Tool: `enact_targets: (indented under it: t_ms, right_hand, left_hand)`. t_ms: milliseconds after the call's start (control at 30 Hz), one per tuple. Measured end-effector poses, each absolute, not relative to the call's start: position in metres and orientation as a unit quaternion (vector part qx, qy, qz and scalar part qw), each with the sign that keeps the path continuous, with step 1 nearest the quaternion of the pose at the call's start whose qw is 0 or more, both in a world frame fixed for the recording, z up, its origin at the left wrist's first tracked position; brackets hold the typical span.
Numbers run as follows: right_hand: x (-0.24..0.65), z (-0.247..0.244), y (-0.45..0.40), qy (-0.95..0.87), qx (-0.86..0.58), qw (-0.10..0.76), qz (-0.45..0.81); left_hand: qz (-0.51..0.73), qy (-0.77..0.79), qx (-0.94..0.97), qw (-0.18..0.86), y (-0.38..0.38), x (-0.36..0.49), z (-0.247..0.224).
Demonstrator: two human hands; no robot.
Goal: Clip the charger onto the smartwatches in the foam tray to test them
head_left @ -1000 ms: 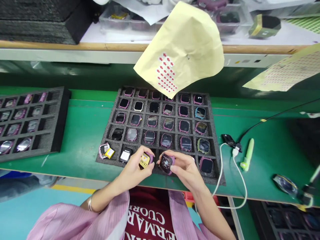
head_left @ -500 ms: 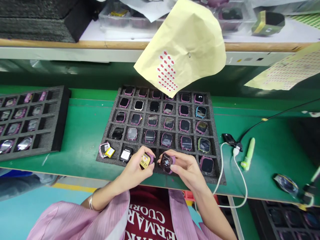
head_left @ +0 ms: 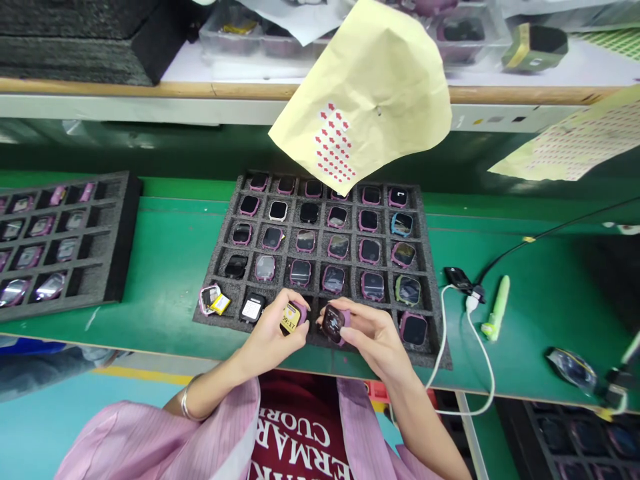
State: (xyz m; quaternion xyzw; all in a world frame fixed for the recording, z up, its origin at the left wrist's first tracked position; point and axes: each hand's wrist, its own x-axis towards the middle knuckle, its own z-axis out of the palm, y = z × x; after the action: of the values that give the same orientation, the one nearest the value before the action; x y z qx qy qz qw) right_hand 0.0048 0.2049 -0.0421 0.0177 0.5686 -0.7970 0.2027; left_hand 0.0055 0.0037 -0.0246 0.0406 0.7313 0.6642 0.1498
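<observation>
Between the thumb and fingers of my left hand (head_left: 274, 333) is a smartwatch (head_left: 291, 319) with a lit yellow face reading 09:17. My right hand (head_left: 369, 333) grips a second smartwatch (head_left: 333, 324), purple-cased, its dark screen showing a small pattern. Both are held side by side, a little apart, over the near edge of a dark foam tray (head_left: 320, 303). Strapless watches, mostly purple, sit in the tray's compartments. Left of my left hand lie a black watch with a white lit screen (head_left: 253, 309) and an opened watch case with a yellow battery (head_left: 220, 305).
Another foam tray (head_left: 117, 267) stands at the left. On the right lie a white cable (head_left: 444, 320), a green pen-like tool (head_left: 497, 310) and a clear plastic-wrapped item (head_left: 573, 369). A yellow paper sheet (head_left: 395, 80) hangs from the shelf edge over the tray's far side.
Both hands stay almost in place, each keeping its watch. The left-hand watch has turned very slightly.
</observation>
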Motion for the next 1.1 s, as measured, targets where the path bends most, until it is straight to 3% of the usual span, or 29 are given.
enact_targets:
  t_ms: [467, 733, 933, 1100]
  right_hand:
    - [0.007, -0.022, 0.208, 0.526, -0.085, 0.194, -0.823]
    - [0.003, -0.026, 0.206, 0.523, -0.009, 0.25, -0.815]
    - [0.006, -0.031, 0.209, 0.526, 0.038, 0.235, -0.817]
    - [0.009, -0.037, 0.206, 0.551, 0.023, 0.207, -0.808]
  left_hand:
    - [0.697, 0.707, 0.084, 0.089, -0.002, 0.012, -0.015]
    - [0.737, 0.618, 0.018, 0.275, -0.009, 0.006, -0.022]
    - [0.81, 0.5, -0.015, 0.305, -0.017, 0.002, -0.038]
    - [0.815, 0.5, -0.014, 0.292, -0.014, 0.002, -0.032]
